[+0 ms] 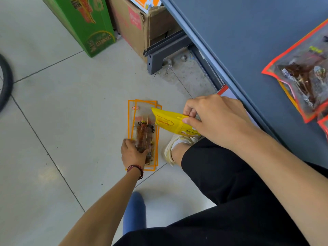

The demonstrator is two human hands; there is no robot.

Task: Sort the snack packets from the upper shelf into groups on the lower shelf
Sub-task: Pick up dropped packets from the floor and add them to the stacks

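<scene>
Position: head-worn
Facing: steeply down onto tiled floor (53, 112)
Nearness: close over left hand (133, 154) and right hand (218, 119)

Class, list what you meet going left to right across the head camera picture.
Black tyre → green carton → orange-edged skewer packets → yellow packet → right hand → red-edged packet.

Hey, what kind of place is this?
Probably a small shop or stockroom: a grey metal shelf holding sealed snack packets, and stock cartons standing on the tiled floor beside it.
</scene>
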